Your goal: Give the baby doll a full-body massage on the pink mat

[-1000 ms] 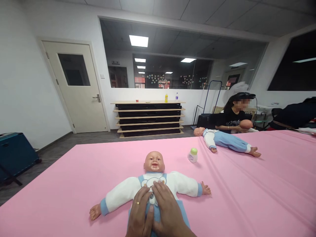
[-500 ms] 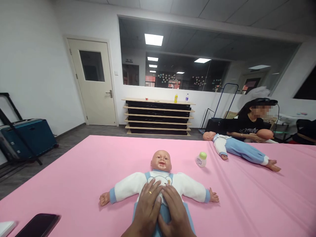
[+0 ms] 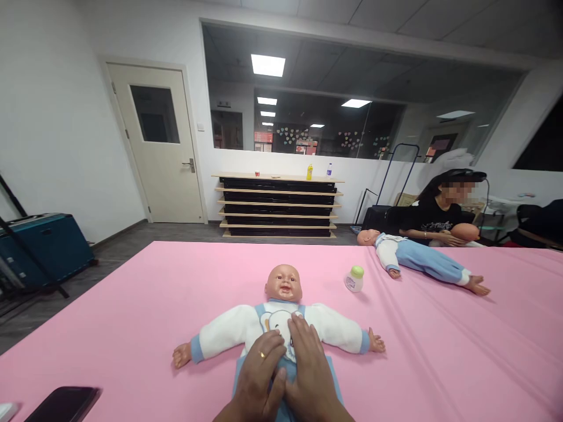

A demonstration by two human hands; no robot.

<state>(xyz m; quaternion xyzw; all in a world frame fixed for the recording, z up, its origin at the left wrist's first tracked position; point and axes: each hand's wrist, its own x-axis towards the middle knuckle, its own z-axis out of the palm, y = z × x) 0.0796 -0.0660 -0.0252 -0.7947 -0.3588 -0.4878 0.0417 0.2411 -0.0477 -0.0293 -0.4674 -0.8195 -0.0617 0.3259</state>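
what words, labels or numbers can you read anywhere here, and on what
None can be read.
Bottle label: print too small to read.
Black shirt of the person across the table: white lettering, too blurred to read.
Doll bib: a cartoon picture, no words visible; both hands lie on it, left hand and right hand.
Phone: screen dark.
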